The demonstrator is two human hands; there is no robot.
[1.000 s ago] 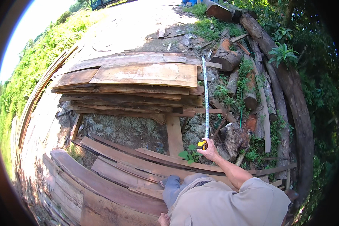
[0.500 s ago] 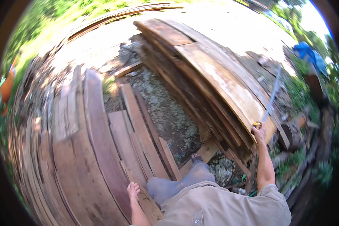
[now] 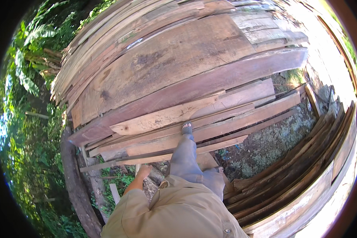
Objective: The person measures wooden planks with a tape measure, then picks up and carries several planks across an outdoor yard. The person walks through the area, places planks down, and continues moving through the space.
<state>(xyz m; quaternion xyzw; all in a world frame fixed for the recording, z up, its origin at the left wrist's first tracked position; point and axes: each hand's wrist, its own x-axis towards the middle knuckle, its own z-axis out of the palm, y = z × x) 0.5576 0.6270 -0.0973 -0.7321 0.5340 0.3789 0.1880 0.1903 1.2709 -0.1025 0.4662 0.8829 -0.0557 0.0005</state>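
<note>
The left hand [image 3: 145, 170] hangs low on a bent arm at the person's left side, its back turned up and its fingers apparently curled in; I cannot tell whether they close on anything. The bare forearm [image 3: 135, 185] runs down from it into a loose tan cloth sleeve [image 3: 127, 204].

Farthest left of the grip is dense green foliage [image 3: 29, 131], then a long, thick brown log [image 3: 73, 178]. Just left of the fingers shows a short pale wooden stick [image 3: 137, 169]; whether they touch it is unclear. Beyond the grip lie a narrow dark wooden strip [image 3: 99, 166], a long purplish-brown plank [image 3: 202, 95] and a broad, stained brown board [image 3: 158, 63]. To its right, a leg in grey-blue trousers [image 3: 183, 156] ends in a foot [image 3: 187, 128] on the boards. Farther right curves a tall stack of rough brown boards [image 3: 293, 178].

Half a second ago the right hand held a yellow-and-black tape measure, its pale blade extended over the stack; both are now out of view, and the view has swung round toward the plank pile.
</note>
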